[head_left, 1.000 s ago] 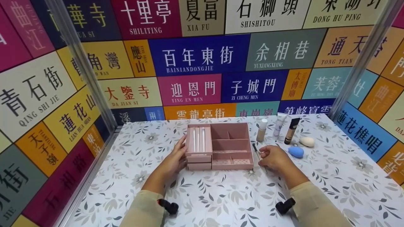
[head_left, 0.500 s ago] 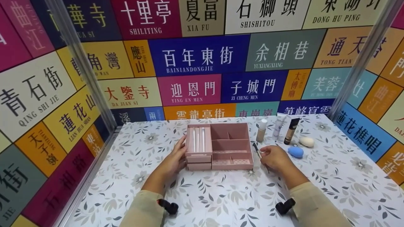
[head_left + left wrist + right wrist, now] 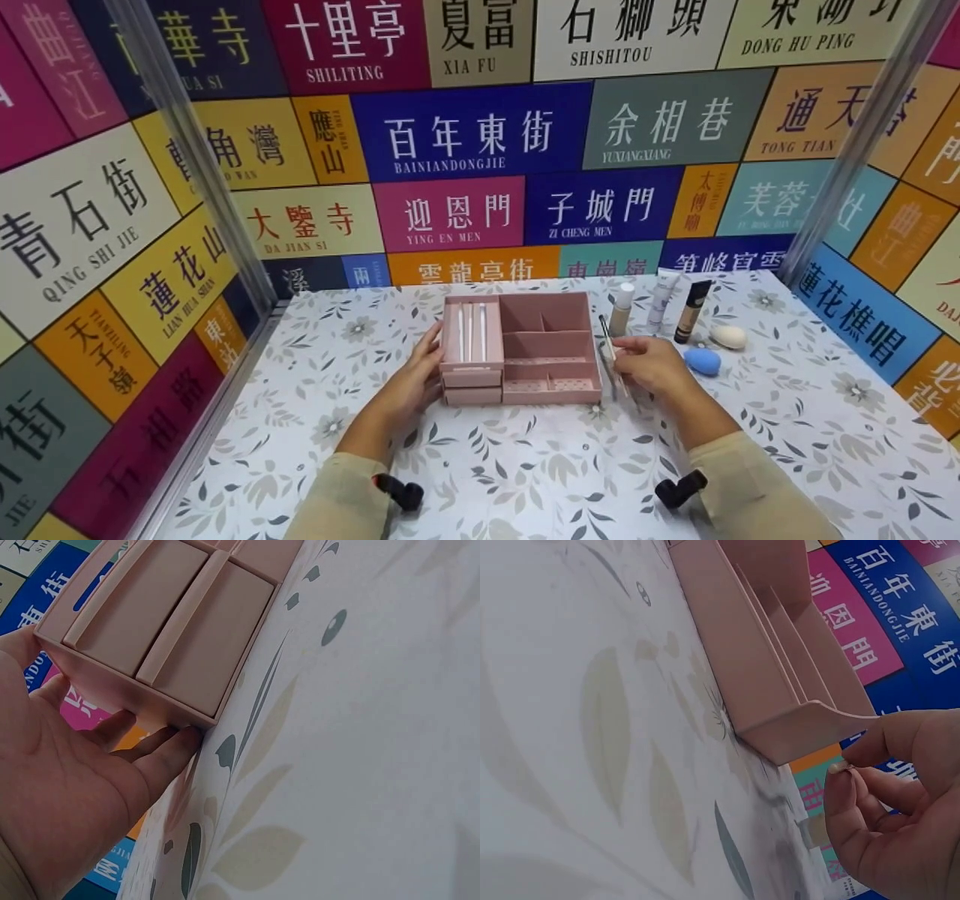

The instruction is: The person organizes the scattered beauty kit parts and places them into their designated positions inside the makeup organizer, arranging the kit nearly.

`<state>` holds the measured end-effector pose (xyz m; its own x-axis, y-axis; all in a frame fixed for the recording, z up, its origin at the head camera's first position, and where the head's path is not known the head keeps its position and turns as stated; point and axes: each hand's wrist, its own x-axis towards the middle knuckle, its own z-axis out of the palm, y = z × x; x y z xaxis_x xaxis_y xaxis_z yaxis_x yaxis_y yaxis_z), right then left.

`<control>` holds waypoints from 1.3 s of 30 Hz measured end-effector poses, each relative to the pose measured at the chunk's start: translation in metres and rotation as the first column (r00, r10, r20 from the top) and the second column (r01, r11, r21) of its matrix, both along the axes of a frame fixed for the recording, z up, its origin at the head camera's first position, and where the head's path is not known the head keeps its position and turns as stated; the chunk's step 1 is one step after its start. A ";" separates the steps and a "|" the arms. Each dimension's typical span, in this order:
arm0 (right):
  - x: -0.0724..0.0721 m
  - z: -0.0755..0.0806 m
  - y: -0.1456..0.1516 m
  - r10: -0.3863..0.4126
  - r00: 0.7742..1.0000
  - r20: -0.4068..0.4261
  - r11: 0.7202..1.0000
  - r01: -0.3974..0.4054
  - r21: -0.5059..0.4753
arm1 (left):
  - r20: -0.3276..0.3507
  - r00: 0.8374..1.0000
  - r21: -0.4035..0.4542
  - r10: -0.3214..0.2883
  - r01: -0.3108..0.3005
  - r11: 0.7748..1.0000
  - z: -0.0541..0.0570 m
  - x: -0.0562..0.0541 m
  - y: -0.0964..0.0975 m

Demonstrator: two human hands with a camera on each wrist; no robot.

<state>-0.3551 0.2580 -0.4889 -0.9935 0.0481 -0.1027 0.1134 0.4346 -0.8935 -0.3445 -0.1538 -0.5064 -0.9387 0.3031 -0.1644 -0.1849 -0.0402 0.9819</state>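
A pink desktop organizer [image 3: 551, 345] stands on the table, with open compartments on its right and two drawers [image 3: 202, 630] at its left front. Slim pale strips [image 3: 472, 330] run along the top of the drawer part. My left hand [image 3: 421, 371] touches the organizer's left side, its fingertips [image 3: 187, 739] against the lower wall. Just beyond the right side, my right hand [image 3: 651, 367] pinches a slim makeup brush [image 3: 609, 345] between thumb and forefinger. The brush's dark tip points up and away. In the right wrist view the hand [image 3: 900, 802] hides most of the brush.
Behind the right hand stand a small bottle with a white cap [image 3: 622, 309], a white tube [image 3: 661, 301] and a tan tube with a black end [image 3: 691, 311]. A cream makeup sponge [image 3: 728, 337] and a blue one [image 3: 703, 361] lie to the right. Printed walls enclose the table.
My right hand has shifted slightly up and left with the brush, whose dark tip now stands higher beside the organizer. The left hand and the organizer have stayed in place.
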 end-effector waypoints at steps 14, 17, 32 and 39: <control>0.007 0.016 -0.006 0.006 1.000 0.022 0.968 -0.001 -0.252 | 0.012 1.000 0.005 0.002 -0.002 1.000 0.001 0.001 0.001; 0.009 0.021 -0.008 0.013 1.000 0.025 0.954 -0.005 -0.300 | 0.007 1.000 0.008 0.003 -0.003 1.000 0.001 0.002 0.001; 0.024 0.038 -0.029 0.134 0.991 0.028 0.876 -0.106 -0.471 | 0.007 1.000 -0.019 0.003 -0.003 1.000 0.002 0.001 0.001; 0.028 0.038 -0.045 0.154 0.988 0.027 0.869 -0.123 -0.479 | 0.008 1.000 0.002 0.009 -0.009 1.000 0.001 0.001 0.000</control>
